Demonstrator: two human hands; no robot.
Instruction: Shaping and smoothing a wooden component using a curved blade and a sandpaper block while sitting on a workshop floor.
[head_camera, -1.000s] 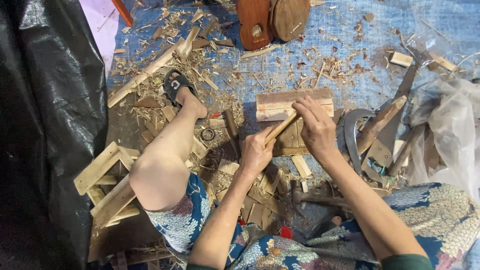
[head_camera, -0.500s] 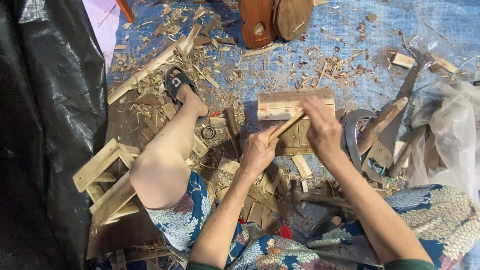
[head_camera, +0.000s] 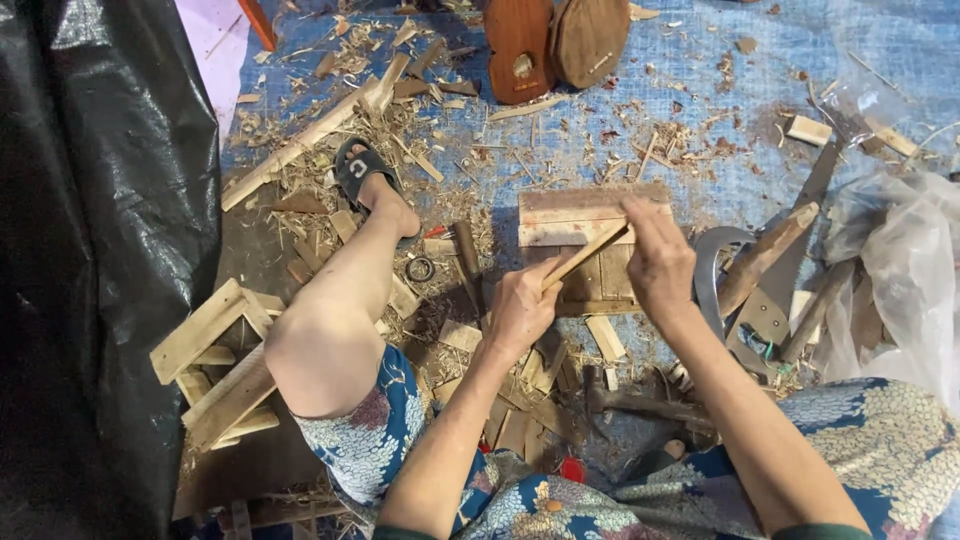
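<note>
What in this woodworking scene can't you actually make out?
- Head view: the far end of the thin wooden stick is hidden under the right hand.
- The near end sits inside the left hand.
- The wooden block is partly covered by both hands.
- Two brown wooden pieces are cut off by the top edge.

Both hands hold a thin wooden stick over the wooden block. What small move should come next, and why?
Probably lower the stick so it rests on the wooden block. The left hand grips its lower end and the right hand its upper end, the stick slanted above the block; support should steady it.

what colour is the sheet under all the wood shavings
Blue, seen in the head view: the woven sheet under the shavings.
</note>
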